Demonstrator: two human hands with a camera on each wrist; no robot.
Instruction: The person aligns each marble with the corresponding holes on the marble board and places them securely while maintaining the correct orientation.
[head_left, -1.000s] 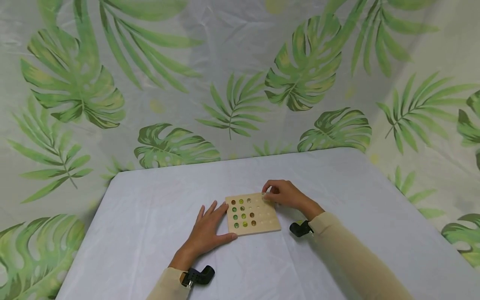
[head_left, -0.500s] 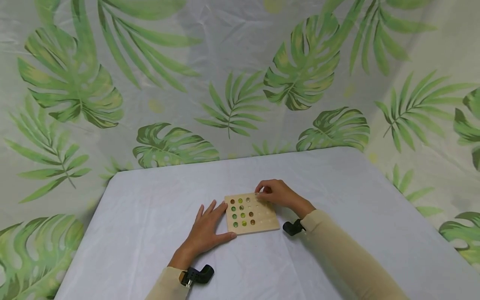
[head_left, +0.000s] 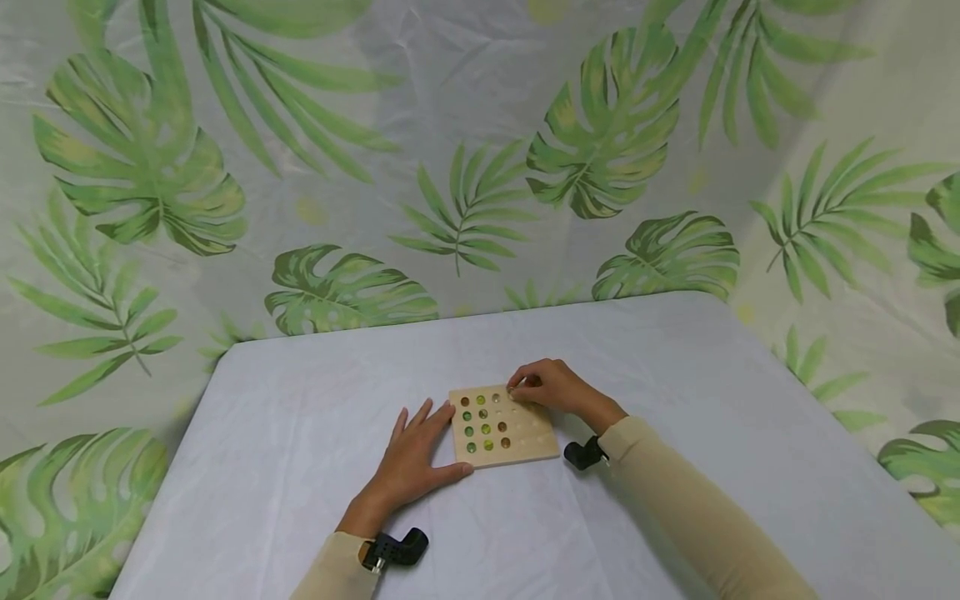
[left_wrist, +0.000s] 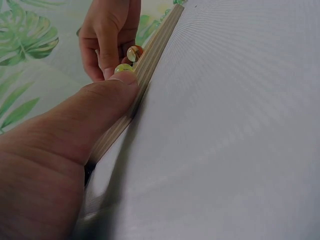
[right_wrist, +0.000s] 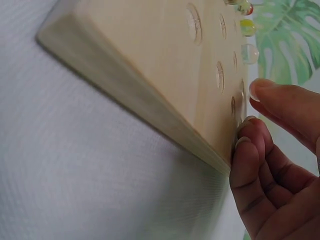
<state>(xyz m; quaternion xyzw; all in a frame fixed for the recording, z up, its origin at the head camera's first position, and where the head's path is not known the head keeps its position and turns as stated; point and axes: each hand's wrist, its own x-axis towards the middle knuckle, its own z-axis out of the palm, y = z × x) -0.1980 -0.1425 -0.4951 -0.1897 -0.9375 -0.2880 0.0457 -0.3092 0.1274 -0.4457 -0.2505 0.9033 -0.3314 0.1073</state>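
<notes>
A pale wooden board (head_left: pixel 536 437) with rows of round hollows lies on the table. Green, yellow, brown and clear glass marbles (head_left: pixel 487 430) fill hollows on its left side. My left hand (head_left: pixel 408 462) lies spread against the board's left side, its thumb (left_wrist: pixel 107 97) at the near edge beside a yellow marble (left_wrist: pixel 124 67). At the far edge, my right hand (head_left: pixel 562 388) pinches a small marble (head_left: pixel 512 389) at a hollow right of the filled ones. In the right wrist view, its thumb (right_wrist: pixel 280 97) and fingers close in at the board's surface, mostly hiding that marble.
A white cloth (head_left: pixel 300 417) covers the table. Behind it hangs a leaf-patterned backdrop (head_left: pixel 480 108). Hollows without marbles (right_wrist: pixel 220 75) show on the board's right part. A black wrist camera (head_left: pixel 397 548) sits on the left wrist, another (head_left: pixel 585 454) on the right.
My right hand has moved slightly left along the board's far edge, bringing the pinched marble to a hollow beside the filled ones. The left hand has stayed in place.
</notes>
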